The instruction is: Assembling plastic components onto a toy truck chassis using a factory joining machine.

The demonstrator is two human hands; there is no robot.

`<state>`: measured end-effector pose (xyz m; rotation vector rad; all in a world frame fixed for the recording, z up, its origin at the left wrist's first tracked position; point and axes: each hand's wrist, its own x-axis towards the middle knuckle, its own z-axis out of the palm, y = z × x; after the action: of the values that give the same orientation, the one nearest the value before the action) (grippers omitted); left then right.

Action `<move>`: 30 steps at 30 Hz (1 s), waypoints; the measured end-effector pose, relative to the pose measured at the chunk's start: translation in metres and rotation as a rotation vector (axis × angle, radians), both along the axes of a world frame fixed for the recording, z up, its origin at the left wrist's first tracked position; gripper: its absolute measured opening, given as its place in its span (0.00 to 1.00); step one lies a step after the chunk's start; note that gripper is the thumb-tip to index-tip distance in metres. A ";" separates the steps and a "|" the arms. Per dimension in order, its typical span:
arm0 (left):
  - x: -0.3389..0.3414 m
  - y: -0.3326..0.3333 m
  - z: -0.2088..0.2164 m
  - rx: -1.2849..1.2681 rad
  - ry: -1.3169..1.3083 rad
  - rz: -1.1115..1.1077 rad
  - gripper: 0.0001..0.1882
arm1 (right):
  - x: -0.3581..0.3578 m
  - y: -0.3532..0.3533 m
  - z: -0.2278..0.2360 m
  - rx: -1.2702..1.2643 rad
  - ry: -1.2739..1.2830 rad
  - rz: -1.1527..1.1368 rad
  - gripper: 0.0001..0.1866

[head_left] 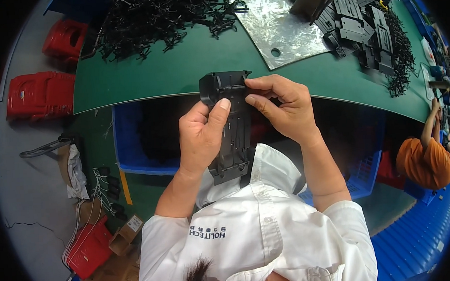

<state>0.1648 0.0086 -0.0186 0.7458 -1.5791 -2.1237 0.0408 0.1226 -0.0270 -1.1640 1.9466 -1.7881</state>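
Left hand point(203, 134) is gripping black chassis part point(237, 127) leftside before green table point(141, 86), right hand point(286, 104) is touching its right edge, grip unclear; probably light, stiff, best held by sides.

Long black moulded part point(238, 129); ridged surface; held, its length running front-to-back

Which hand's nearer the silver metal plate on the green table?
Right. In the picture, the right hand is below the silver metal plate; the left hand is lower and farther left.
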 end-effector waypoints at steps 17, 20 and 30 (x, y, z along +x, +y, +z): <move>0.004 -0.003 -0.006 0.001 -0.023 -0.060 0.10 | 0.005 0.001 0.003 0.046 0.041 -0.009 0.12; 0.002 0.001 -0.003 -0.015 -0.025 -0.047 0.09 | 0.009 0.000 0.000 0.058 0.029 -0.025 0.12; -0.008 0.010 0.002 -0.643 0.033 -0.025 0.06 | 0.020 0.000 0.003 -0.032 0.175 -0.245 0.11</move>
<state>0.1569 0.0182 -0.0161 0.4622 -2.0865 -1.4766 0.0609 0.1231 -0.0243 -1.1706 2.2542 -1.8973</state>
